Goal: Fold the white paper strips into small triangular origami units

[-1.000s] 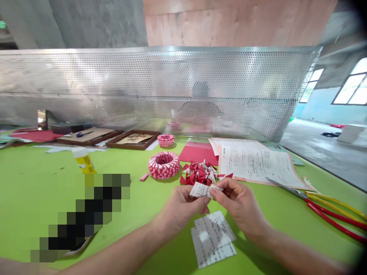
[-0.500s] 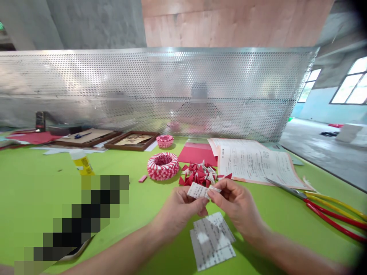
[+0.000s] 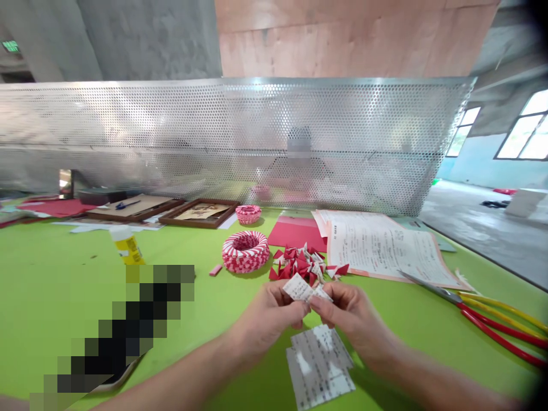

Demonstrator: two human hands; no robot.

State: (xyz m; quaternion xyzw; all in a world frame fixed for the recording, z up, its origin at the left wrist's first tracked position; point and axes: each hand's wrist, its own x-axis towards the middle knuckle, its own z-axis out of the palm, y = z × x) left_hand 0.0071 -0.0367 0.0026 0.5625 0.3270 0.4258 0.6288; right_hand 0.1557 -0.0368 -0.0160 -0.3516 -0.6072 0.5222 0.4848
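Observation:
Between my left hand [image 3: 282,308] and my right hand [image 3: 342,305] is a small folded strip of printed paper [image 3: 298,287]. Both hands pinch it, thumbs on the near side, and its two ends stick up at angles. Just beyond my fingers lies a pile of folded red and white paper pieces [image 3: 302,264]. Below my hands, flat on the green table, are printed paper slips [image 3: 321,365], overlapping. A round woven red-and-white paper basket [image 3: 245,252] stands to the left of the pile, with a smaller one [image 3: 248,214] behind it.
Scissors [image 3: 454,297] with red and yellow handles lie at right, beside printed sheets [image 3: 381,251]. Red paper [image 3: 295,231] lies behind the pile. At left are a yellow glue bottle [image 3: 128,246], a pink eraser-like piece [image 3: 216,270] and wooden frames [image 3: 199,212]. A perforated metal screen [image 3: 342,142] stands behind.
My right hand has turned and lowered slightly, with its fingers closer to my left hand. The paper strip's ends now stand up more steeply. The whole view has shifted a little.

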